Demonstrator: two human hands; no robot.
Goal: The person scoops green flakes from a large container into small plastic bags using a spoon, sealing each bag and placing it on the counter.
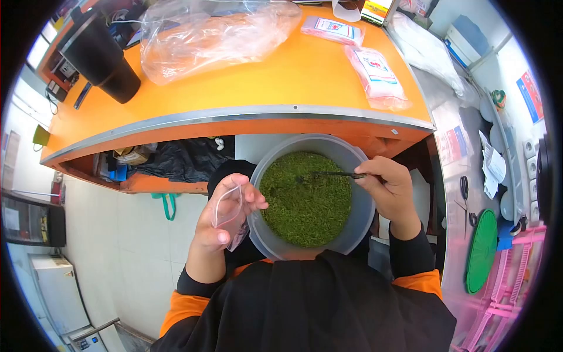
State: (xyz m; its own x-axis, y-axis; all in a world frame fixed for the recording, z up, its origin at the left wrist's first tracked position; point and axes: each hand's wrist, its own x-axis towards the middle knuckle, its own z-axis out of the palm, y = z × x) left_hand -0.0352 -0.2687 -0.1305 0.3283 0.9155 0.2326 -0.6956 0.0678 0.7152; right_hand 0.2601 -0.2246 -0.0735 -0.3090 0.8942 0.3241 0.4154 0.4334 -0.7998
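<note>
A round translucent tub (359, 229), filled with shredded green dried leaf (308, 217), sits at my lap below the desk edge. My right hand (388, 186) pinches the thin dark handle of a spoon-like tool (334, 174). The tool's far end lies in the green leaf, so its exact shape is hidden. Left of the tub, my left hand (226, 214) holds a small clear zip bag (229, 206) with its mouth spread apart. I cannot make out anything inside the bag.
On the orange desk (252, 88) are a large clear plastic bag (217, 38), two packs of small bags (378, 76) and a black tumbler (105, 61). To the right, scissors (464, 188) and a green lid (482, 252) lie near a pink rack (510, 276).
</note>
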